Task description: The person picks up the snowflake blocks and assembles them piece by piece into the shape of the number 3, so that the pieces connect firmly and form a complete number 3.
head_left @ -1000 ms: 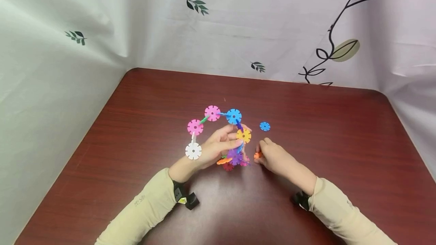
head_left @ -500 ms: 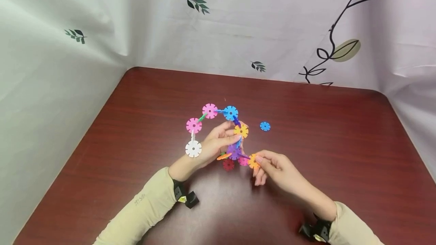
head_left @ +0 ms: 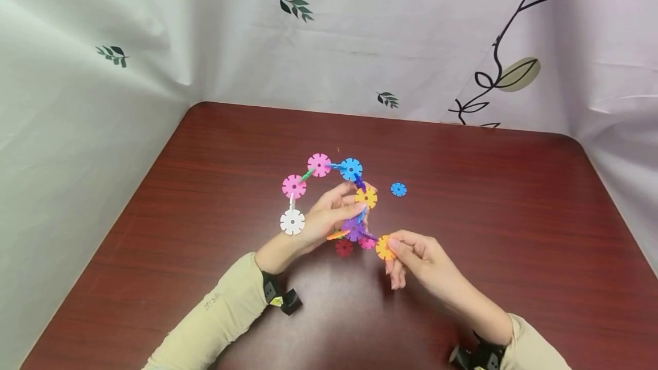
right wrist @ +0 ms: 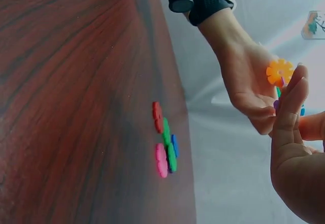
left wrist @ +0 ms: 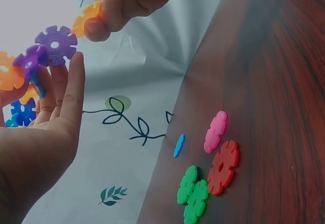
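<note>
My left hand [head_left: 329,216] holds a curved chain of slotted plastic snowflake discs above the table, thumb and fingers around it near a yellow disc [head_left: 366,198]. From there the chain arcs past blue and pink discs to a white disc [head_left: 292,222] at its free end. Below the thumb are a purple disc [head_left: 353,229] and an orange disc [head_left: 338,235] seen nearly edge-on. My right hand [head_left: 429,261] pinches a yellow-orange disc [head_left: 384,248] between thumb and index finger. In the left wrist view that disc [left wrist: 86,20] meets the edge of a purple disc [left wrist: 57,45].
Loose discs lie on the brown table [head_left: 247,136]: a red disc [head_left: 344,247] and a pink disc [head_left: 367,242] under the chain, and a blue disc [head_left: 398,189] farther back. Green discs [left wrist: 195,196] show in the left wrist view. A white curtain [head_left: 329,50] hangs behind.
My right hand has lifted the yellow-orange disc from the table and brought it left to the chain's lower end, then shifted slightly right. The left hand still holds the chain, nearly unmoved.
</note>
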`<state>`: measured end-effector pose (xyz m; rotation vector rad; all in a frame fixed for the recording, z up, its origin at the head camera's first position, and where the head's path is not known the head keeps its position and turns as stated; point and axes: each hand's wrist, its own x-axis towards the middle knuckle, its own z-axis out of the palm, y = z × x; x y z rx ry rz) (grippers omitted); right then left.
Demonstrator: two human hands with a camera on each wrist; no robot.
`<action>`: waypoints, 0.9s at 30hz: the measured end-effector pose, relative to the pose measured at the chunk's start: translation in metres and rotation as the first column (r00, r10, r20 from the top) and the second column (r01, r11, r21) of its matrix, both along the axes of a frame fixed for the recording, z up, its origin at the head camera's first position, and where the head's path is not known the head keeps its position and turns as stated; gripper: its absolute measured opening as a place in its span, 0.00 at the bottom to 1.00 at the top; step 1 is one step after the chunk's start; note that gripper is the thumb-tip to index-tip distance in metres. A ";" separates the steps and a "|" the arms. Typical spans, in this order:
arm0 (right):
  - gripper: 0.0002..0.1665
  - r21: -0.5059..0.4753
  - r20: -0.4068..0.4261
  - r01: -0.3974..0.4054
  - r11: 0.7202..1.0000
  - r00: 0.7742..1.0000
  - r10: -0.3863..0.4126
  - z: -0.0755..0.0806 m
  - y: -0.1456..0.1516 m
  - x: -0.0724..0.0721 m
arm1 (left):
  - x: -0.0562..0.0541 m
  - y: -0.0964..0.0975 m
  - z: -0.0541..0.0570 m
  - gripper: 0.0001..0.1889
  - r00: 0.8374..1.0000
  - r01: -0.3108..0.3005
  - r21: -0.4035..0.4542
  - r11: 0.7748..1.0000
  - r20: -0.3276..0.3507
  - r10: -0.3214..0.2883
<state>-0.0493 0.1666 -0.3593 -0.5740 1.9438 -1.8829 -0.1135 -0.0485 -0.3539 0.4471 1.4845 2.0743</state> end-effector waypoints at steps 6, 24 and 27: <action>0.16 -0.033 0.004 0.079 0.996 0.997 -0.079 0.003 -0.004 0.007 | 0.001 0.002 0.002 0.25 1.000 -0.002 0.027 1.000 0.000 0.002; 0.13 -0.125 -0.056 0.202 0.971 0.976 -0.210 -0.001 -0.006 0.019 | 0.004 0.009 -0.003 0.19 1.000 0.018 0.032 0.999 0.006 -0.019; 0.13 -0.131 -0.066 0.186 0.974 0.979 -0.195 0.000 -0.006 0.019 | 0.004 0.011 -0.002 0.20 0.999 0.039 0.029 0.999 -0.001 -0.039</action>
